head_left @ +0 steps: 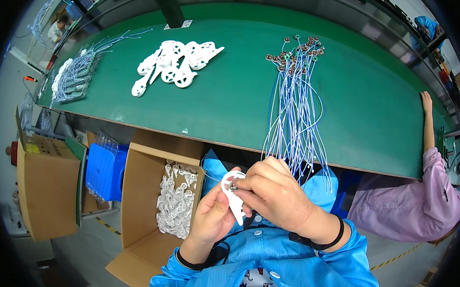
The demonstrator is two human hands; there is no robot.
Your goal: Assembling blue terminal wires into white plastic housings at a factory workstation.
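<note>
A factory assembly floor: a long green counter point(231, 115) carries a pile of white parts point(167, 57) and a sheaf of wires point(296, 110); an open carton point(139, 196) of similar pieces point(177, 208) stands beside it, striped tape point(108, 225) marks the ground point(91, 250), and a pink-smocked worker point(403, 204) is at the same counter.

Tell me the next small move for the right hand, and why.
Probably a gentle press of the small round metal piece into the round end of the white plastic part: the right hand's fingertips are on the piece at that opening, while the left hand holds the part. Whether it is already seated, I cannot tell.
</note>
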